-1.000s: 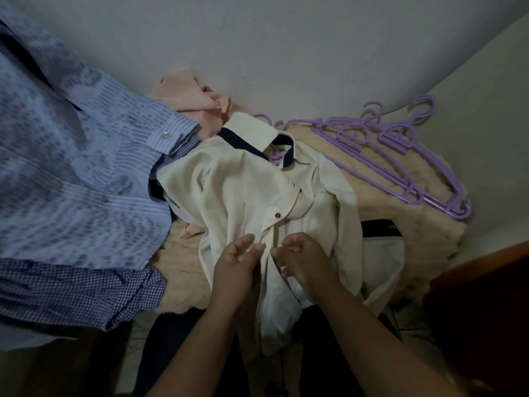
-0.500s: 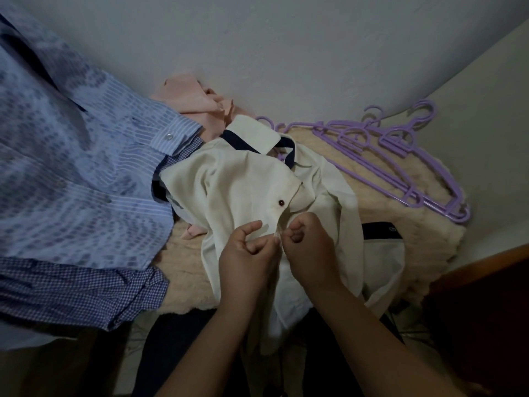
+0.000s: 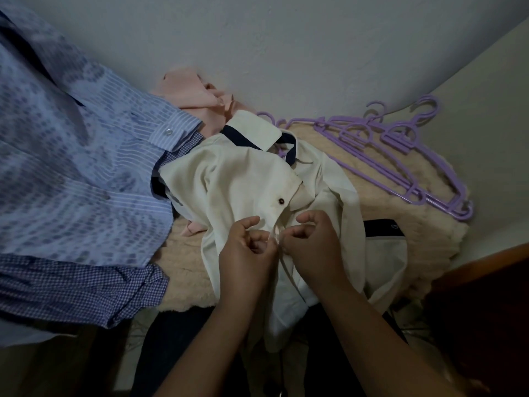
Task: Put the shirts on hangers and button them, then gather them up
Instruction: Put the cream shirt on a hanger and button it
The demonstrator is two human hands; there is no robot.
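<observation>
Across the fuzzy cream blanket [image 3: 423, 224] lay the cream shirt [image 3: 243, 181], its navy-lined collar [image 3: 252, 130] toward the wall, one dark button [image 3: 281, 200] showing on its front edge. Just below that button the left hand [image 3: 246, 253] and right hand [image 3: 315, 247] met, each grip curled tight and pinching the shirt's front edges together. To the left lay a blue striped shirt [image 3: 71, 173] over a blue checked shirt [image 3: 71, 290], with a crumpled pink garment [image 3: 194, 96] behind by the wall. Purple hangers [image 3: 400, 156] lay stacked on the blanket's right side, well apart from the hands.
</observation>
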